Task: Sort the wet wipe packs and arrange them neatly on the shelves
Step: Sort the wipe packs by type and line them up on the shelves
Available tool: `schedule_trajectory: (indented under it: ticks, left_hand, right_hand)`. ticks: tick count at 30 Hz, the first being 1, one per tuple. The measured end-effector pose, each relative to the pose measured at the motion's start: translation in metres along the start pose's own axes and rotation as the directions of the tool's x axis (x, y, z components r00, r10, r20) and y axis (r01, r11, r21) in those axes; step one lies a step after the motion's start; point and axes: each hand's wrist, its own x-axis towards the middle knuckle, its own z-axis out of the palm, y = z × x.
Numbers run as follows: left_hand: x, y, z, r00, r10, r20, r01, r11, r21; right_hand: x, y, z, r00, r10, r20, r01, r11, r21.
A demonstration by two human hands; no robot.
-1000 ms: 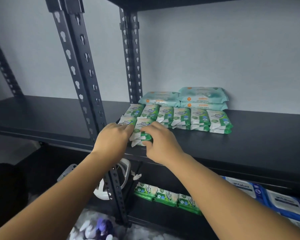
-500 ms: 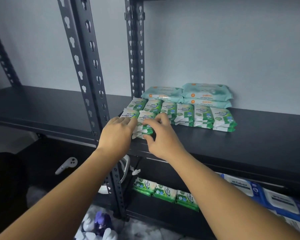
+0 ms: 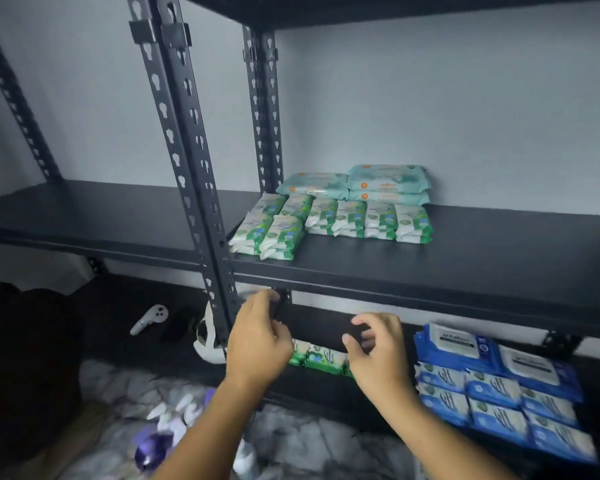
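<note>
Small green and white wipe packs [image 3: 340, 218] lie in rows on the black middle shelf [image 3: 465, 265], with two stacks [image 3: 267, 235] in front at the left. Pale teal packs [image 3: 385, 180] are piled behind them against the wall. On the lower shelf more green packs [image 3: 321, 356] lie between my hands, and blue packs [image 3: 499, 386] are spread at the right. My left hand [image 3: 257, 344] and my right hand [image 3: 378, 355] hover below the middle shelf's front edge, fingers curled and apart, holding nothing.
A black slotted upright [image 3: 194, 188] stands just left of my left hand. A white controller [image 3: 149, 318] and a white object lie on the lower level at the left. Purple and white items [image 3: 163, 431] sit on a grey mottled floor.
Both hands have let go of the front green stack on the middle shelf and dropped down to the lower shelf level. The view has tilted down.
</note>
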Motion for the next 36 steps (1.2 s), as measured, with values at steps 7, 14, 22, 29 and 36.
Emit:
schedule_trajectory:
  ticks: [7,14,22,29,36]
  left_hand:
    - [-0.046,-0.013,0.045,0.839,-0.210,0.502,0.203,0.977,0.069]
    - [-0.037,-0.040,0.085,0.738,-0.245,0.628,0.157,0.969,0.193]
    - [0.012,-0.086,0.169,0.715,-0.307,0.628,0.245,0.952,0.186]
    - [0.051,-0.155,0.264,0.651,-0.213,0.728,0.068,0.972,0.224]
    - [0.069,-0.181,0.327,0.461,-0.194,0.866,-0.261,0.903,0.341]
  right_hand:
    - [-0.047,0.062,-0.022,0.263,0.828,0.495,-0.905,0.033,0.424]
    - [-0.047,0.102,-0.017,0.161,0.837,0.523,-0.865,-0.136,0.483]
    - [-0.004,0.174,0.032,0.106,0.890,0.444,-0.857,-0.144,0.494]
    - [0.027,0.256,0.086,0.024,0.896,0.443,-0.917,-0.157,0.367]
    - [0.057,0.298,0.120,0.008,0.978,0.211,-0.958,-0.053,0.283]
